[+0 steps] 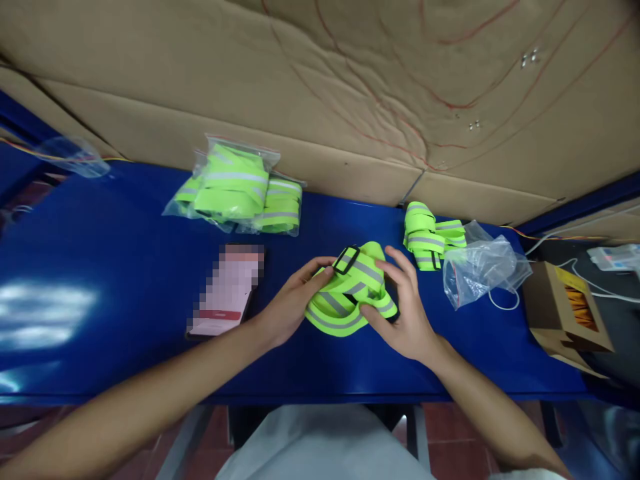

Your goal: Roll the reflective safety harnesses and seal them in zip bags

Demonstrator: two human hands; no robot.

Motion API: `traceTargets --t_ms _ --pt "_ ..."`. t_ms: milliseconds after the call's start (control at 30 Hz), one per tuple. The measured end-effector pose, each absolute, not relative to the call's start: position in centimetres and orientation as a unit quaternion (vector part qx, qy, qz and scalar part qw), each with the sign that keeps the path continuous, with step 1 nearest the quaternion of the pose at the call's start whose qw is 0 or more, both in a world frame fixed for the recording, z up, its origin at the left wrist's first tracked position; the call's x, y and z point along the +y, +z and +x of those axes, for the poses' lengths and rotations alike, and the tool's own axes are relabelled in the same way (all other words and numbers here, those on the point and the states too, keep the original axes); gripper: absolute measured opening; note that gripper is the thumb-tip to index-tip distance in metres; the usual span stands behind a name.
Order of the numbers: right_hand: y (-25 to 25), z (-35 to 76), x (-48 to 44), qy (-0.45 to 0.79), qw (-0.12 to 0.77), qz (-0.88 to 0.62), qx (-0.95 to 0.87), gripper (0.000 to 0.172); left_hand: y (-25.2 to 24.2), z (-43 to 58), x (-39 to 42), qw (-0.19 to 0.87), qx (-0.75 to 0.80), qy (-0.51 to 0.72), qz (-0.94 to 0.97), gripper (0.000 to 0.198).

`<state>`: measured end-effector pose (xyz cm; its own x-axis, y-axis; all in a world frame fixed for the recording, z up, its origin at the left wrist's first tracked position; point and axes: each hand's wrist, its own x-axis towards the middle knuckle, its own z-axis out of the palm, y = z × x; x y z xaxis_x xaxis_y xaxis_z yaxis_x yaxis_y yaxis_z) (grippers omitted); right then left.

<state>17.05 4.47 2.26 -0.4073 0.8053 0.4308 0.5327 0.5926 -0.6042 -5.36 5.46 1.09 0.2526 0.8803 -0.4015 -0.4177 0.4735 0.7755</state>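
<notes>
A neon-yellow reflective strap (350,293) with grey stripes and a black buckle lies folded in a bundle on the blue table (125,280). My left hand (293,303) grips its left side, thumb near the buckle. My right hand (405,307) holds its right side, fingers curled over the top and thumb pressed on the lower edge. Both hands keep the bundle just above the tabletop, in front of me.
Sealed clear bags of folded straps (240,190) lie at the back left. Another loose strap bundle (427,237) and an empty clear bag (480,267) sit to the right. A phone (227,290) lies left of my hands. An open cardboard box (567,310) stands far right. Cardboard sheets (350,87) line the back.
</notes>
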Motion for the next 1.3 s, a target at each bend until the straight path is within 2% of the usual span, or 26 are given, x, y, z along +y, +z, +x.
traceTargets --t_ms 133,200,333,400,500,633,700,800,900,1100,1300 --pt "2.0 17.2 4.0 0.154 0.388 -0.363 -0.833 0.041 1.2 -5.2 5.3 0.707 0.471 0.464 0.252 0.042" --pt "1.9 17.3 3.9 0.13 0.38 -0.325 -0.856 0.036 1.4 -5.3 5.2 0.708 0.474 0.46 0.252 0.045" --pt "1.7 17.3 3.9 0.114 0.371 -0.291 -0.875 0.029 1.5 -5.5 4.8 0.729 0.42 0.419 0.341 0.08" --pt "1.7 17.2 4.0 0.127 0.377 -0.259 -0.88 0.026 1.1 -5.5 4.3 0.698 0.408 0.407 0.425 0.087" --pt "2.0 17.3 4.0 0.125 0.412 -0.222 -0.875 0.034 0.1 -5.5 3.7 0.54 0.44 0.418 0.583 0.071" --pt "3.1 17.9 3.6 -0.028 0.442 -0.252 -0.861 0.016 -0.5 -6.1 3.7 0.235 0.415 0.386 0.79 0.075" --pt "3.6 17.9 3.4 -0.098 0.418 -0.262 -0.864 0.015 -0.2 -6.4 3.9 0.105 0.371 0.364 0.848 0.068" --pt "3.7 17.4 3.3 -0.099 0.312 -0.292 -0.899 0.03 0.5 -6.7 4.3 -0.004 0.311 0.369 0.876 0.039" --pt "3.7 16.9 3.5 -0.052 0.247 -0.363 -0.897 0.043 1.0 -7.0 4.5 -0.038 0.294 0.386 0.874 0.029" --pt "3.9 17.5 4.3 -0.032 0.227 -0.496 -0.838 0.038 0.5 -7.7 5.2 -0.039 0.337 0.363 0.868 0.027" --pt "3.6 17.0 3.7 0.003 0.187 -0.389 -0.902 0.053 0.5 -8.0 4.6 0.093 0.349 0.352 0.863 0.024"
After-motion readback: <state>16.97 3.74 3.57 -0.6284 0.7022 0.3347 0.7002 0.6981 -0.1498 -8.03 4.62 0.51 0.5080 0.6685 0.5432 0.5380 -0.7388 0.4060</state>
